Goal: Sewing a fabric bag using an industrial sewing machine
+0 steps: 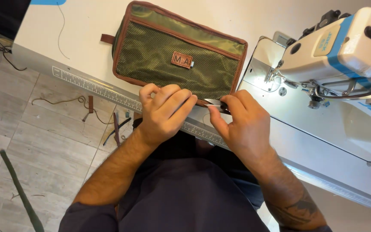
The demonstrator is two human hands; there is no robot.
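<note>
An olive-green pouch [177, 56] with a mesh front, brown trim and a small leather patch lies flat on the white sewing table [86, 25]. My left hand [164, 114] pinches the pouch's near bottom edge with the fingers curled over it. My right hand [241, 124] grips small metal thread snips [215, 103], their blades at that same edge, right beside my left fingertips. The part of the edge under my fingers is hidden.
A white and blue sewing machine [344, 47] stands at the right, its needle area lit. A printed ruler [95, 88] runs along the table's front edge. Brown strap scraps [90, 105] and threads lie on the tiled floor at the left.
</note>
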